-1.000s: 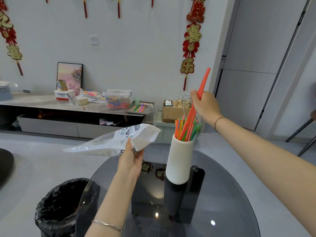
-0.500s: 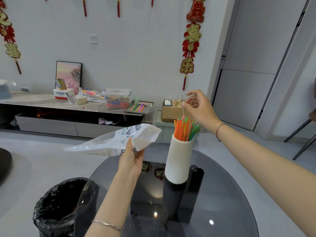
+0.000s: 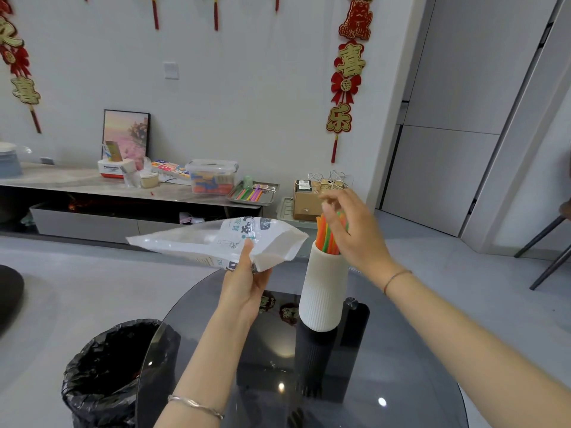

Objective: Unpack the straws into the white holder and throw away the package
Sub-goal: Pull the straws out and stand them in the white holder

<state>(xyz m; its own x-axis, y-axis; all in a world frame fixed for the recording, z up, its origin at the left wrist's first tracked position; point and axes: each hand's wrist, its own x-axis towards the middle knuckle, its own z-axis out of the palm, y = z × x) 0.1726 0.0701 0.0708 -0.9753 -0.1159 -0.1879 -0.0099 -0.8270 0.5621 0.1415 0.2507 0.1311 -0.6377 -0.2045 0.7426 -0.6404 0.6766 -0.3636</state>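
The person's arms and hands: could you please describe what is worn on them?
Both forearms are bare, with no sleeves in view. The left wrist carries a thin silver bangle; the right wrist carries a thin reddish string bracelet. The left hand and right hand wear no gloves.

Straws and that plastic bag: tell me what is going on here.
A person is unpacking straws. The colourful straws stand in the white holder on the dark glass table. The right hand is just over the straw tops with fingers spread, gripping nothing. The left hand holds the package, which looks empty, above the table edge. A bin with a black liner stands on the floor to the left; the package is not yet in it.
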